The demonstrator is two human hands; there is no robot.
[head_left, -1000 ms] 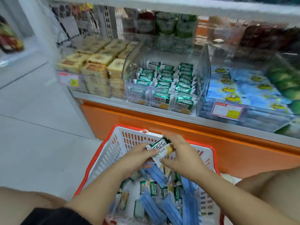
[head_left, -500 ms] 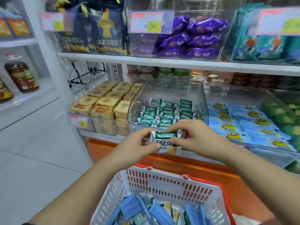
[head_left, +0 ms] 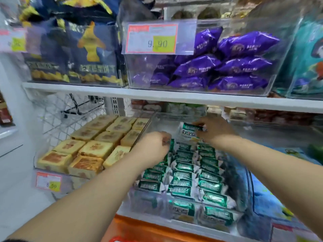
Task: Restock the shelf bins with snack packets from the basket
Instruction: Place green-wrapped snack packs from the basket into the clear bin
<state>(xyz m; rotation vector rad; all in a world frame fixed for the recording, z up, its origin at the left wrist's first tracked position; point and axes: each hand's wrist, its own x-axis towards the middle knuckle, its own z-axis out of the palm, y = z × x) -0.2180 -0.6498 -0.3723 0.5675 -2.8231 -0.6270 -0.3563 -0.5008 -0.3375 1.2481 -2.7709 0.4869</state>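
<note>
A clear shelf bin (head_left: 163,122) on the lower shelf holds three rows of green-and-white snack packets (head_left: 183,178). My right hand (head_left: 215,131) pinches one such packet (head_left: 188,132) upright at the back of the bin, above the middle row. My left hand (head_left: 153,147) reaches into the bin's left side. Its curled fingers pinch the top edge of the rearmost packet (head_left: 171,144) in the left row. Only a red sliver of the basket rim (head_left: 118,239) shows at the bottom edge.
Left of the bin, a wire bin holds yellow cake packs (head_left: 90,147). On its right sits a bin of blue packets (head_left: 267,199). The upper shelf (head_left: 174,96) carries a bin of purple packets (head_left: 227,67) close overhead, with dark blue bags (head_left: 75,55) beside it.
Both hands have gone from the bin's front into the bin. The packet held by both is now in my right hand alone, at the back. My left hand went to the left row.
</note>
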